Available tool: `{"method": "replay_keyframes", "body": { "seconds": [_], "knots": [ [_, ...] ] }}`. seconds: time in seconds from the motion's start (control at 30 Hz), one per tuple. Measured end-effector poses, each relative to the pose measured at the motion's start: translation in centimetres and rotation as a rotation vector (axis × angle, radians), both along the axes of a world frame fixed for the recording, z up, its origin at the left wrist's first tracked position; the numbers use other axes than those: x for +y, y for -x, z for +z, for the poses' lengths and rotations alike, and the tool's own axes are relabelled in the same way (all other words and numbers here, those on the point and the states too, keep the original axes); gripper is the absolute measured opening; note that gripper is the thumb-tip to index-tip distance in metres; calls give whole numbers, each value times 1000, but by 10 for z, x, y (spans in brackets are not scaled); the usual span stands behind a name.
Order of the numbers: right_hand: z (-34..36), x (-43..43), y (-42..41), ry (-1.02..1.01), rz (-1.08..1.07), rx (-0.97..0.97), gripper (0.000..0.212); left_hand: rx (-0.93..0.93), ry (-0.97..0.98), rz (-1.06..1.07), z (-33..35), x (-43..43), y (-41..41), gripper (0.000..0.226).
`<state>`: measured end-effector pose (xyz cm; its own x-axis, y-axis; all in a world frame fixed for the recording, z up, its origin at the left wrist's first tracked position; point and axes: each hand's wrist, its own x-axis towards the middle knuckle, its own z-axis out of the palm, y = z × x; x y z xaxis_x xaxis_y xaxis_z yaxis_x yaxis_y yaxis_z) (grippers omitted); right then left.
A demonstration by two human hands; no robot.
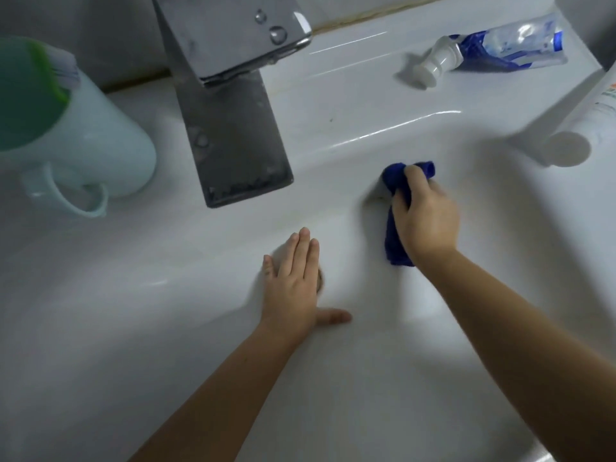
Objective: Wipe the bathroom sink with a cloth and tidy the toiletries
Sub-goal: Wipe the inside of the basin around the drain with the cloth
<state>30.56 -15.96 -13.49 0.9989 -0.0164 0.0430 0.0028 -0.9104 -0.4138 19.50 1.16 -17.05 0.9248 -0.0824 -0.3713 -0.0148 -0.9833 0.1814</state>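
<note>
Hands (pixel 425 215), crumpled blue cloth (pixel 393 241), glossy sink (pixel 166 328)

Left hand (pixel 293 281) hides most of the drain (pixel 320 282); white tube (pixel 596 105) cut off right.

A home bathroom: a white ceramic sink (pixel 366 105) with a chrome faucet (pixel 230 105), a toothbrush cup (pixel 100 145) on its left rim and a toothpaste tube (pixel 500 48) at the back right corner.
</note>
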Motion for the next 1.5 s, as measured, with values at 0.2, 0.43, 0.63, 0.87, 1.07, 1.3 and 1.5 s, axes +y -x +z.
{"method": "replay_keyframes", "body": {
  "seconds": [0.2, 0.43, 0.63, 0.87, 1.07, 1.3, 1.5],
  "knots": [
    [-2, 8, 12, 119, 273, 246, 28, 17, -65, -11, 6, -3, -2, 125],
    [15, -19, 39, 90, 313, 291, 30, -4, -6, -15, 7, 1, 1, 123],
    [-17, 23, 22, -23, 114, 100, 27, 25, -16, 15, 4, -2, 0, 122],
    [-16, 3, 28, -6, 122, 90, 30, 26, -32, 97, 15, 30, 24, 123],
    [-27, 80, 47, -246, -145, 159, 26, -19, -70, 107, 6, 43, 32, 128],
    [-13, 10, 42, 85, 316, 127, 39, -69, -18, 106, -2, 42, 38, 126],
    [-22, 61, 49, 41, 38, 212, 33, -89, -26, 134, -4, 45, 41, 125]
  ]
}}
